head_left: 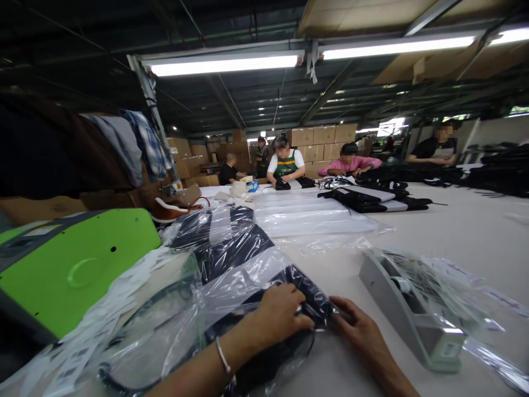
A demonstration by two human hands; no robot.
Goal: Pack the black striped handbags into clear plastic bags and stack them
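Observation:
A folded black and grey fabric piece in a clear plastic bag [248,275] lies on the table in front of me, and the bag's film is loose toward the lower left. My left hand [283,314], with a bracelet at the wrist, rests on top of it, fingers curled and thumb bent in at the film near the right end. At the bag's right edge my right hand [359,328] pinches the film between thumb and fingers. The fingertips of both hands are partly hidden. More bagged dark pieces [215,226] lie just behind.
To the left stands a bright green machine [82,264] beside a strip of white labels [119,292]. A grey tape dispenser [413,309] sits at right near clear film. Flat plastic bags [309,212] and black fabric pieces [372,196] lie farther back; several people work beyond.

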